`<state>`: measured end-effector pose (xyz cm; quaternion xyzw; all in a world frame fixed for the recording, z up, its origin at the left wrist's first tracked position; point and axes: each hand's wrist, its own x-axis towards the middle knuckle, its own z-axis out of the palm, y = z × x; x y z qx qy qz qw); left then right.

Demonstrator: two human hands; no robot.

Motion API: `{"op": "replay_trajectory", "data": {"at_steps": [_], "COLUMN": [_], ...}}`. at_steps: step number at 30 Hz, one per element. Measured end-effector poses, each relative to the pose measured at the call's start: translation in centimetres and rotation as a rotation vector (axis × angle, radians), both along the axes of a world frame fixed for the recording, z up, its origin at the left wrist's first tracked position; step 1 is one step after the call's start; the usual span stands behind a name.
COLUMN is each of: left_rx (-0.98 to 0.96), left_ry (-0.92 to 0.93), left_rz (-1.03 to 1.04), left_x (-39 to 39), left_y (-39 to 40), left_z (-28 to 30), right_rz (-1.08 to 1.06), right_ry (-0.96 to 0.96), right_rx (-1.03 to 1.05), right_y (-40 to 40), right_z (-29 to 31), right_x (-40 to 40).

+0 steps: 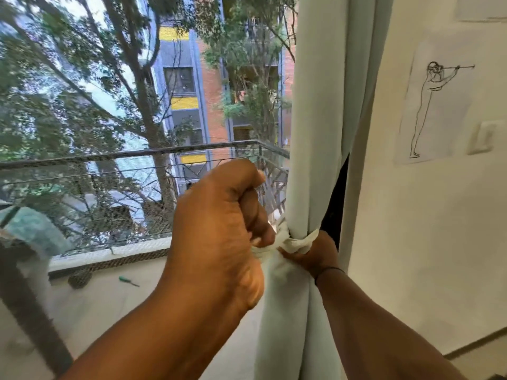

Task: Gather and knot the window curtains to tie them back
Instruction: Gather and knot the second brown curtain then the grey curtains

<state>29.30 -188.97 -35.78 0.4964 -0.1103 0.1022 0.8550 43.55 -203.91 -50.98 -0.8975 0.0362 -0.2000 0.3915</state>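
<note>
Curtain (315, 133): gathered, cinched by a white tie (300, 242).
Left hand (219, 229): grip curled tight on the tie's left end.
Right hand (312, 256): grip pinches the tie just beside the curtain.

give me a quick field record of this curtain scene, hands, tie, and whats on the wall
curtain: pale curtain, gathered into one bundle at the window's right side
tie: white cloth strip wrapped around the bundle
left hand: left hand fisted, pulling one end of the strip
right hand: right hand gripping the strip against the bundle
wall: line drawing and light switch
sill: green screwdriver
</note>
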Motion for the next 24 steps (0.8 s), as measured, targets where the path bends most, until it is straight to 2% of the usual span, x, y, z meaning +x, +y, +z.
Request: {"op": "replay_trajectory", "data": {"at_steps": [5, 8, 10, 12, 14, 15, 17, 20, 22, 24], "left_rx": [-0.017, -0.090, -0.071, 0.208, 0.633, 0.774, 0.898, 0.815, 0.764, 0.717], "left_ry": [-0.008, 0.009, -0.016, -0.040, 0.160, 0.236, 0.205, 0.181, 0.171, 0.137], "left_rz": [0.016, 0.029, 0.180, 0.442, 0.590, 0.577, 0.362, -0.117, -0.202, -0.169], "left_x": [1.1, 3.9, 6.8, 10.0, 12.3, 12.6, 12.4, 12.2, 13.0, 13.8], "left_y": [2.0, 2.8, 3.3, 3.2, 2.1, 1.1, -1.2, -4.4, -5.4, -6.0], "left_z": [-0.1, -0.4, -1.6, -4.2, -8.4, -10.3, -13.4, -16.0, -16.7, -17.0], "right_rz": [0.000, 0.011, -0.010, -0.092, -0.218, -0.251, -0.237, 0.079, 0.295, 0.363], "right_ry": [0.029, 0.045, 0.043, 0.067, 0.096, 0.107, 0.066, 0.017, 0.083, 0.023], "right_rx": [-0.061, 0.071, 0.129, 0.119, 0.116, 0.120, 0.061, 0.026, 0.077, 0.069], "right_y": [0.7, 1.9, 3.1, 3.6, 3.3, 3.0, 2.7, 2.1, 0.4, -2.7], "right_z": [-1.1, -2.6, -3.5, -4.2, -4.7, -5.0, -5.6, -6.0, -5.5, -5.2], "right_x": [0.3, -0.3, -0.8, -1.2, -1.5, -1.7, -2.4, -3.9, -4.6, -4.2]}}
